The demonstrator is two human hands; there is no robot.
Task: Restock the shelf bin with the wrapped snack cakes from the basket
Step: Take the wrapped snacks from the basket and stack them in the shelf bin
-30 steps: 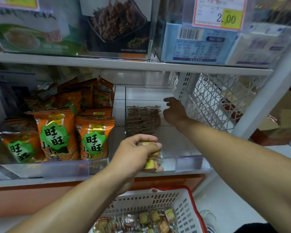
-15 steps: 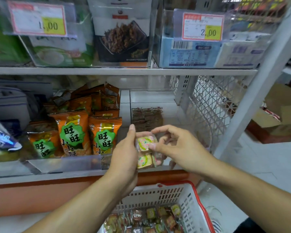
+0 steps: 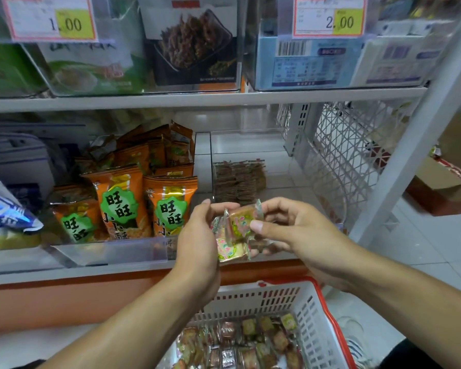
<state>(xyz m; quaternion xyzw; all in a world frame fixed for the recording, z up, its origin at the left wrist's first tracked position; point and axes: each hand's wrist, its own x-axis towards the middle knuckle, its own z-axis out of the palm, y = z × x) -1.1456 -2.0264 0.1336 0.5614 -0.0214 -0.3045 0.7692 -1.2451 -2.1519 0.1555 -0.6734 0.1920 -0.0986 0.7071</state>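
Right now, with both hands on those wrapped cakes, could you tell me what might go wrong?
1. The left hand holds several wrapped snack cakes while the right hand pinches the top cake; pulling it away could spill the others, perhaps missing the basket.
2. The clear bin already holds a neat brown stack; tossed cakes might topple it.

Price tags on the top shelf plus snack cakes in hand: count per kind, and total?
Price tags: 2, one reading 1.00 and one reading 2.00
Wrapped snack cakes held in front of the shelf bin: 2 that I can tell apart, the upper one pinched by the right hand, the lower one held by the left hand
Total: 4
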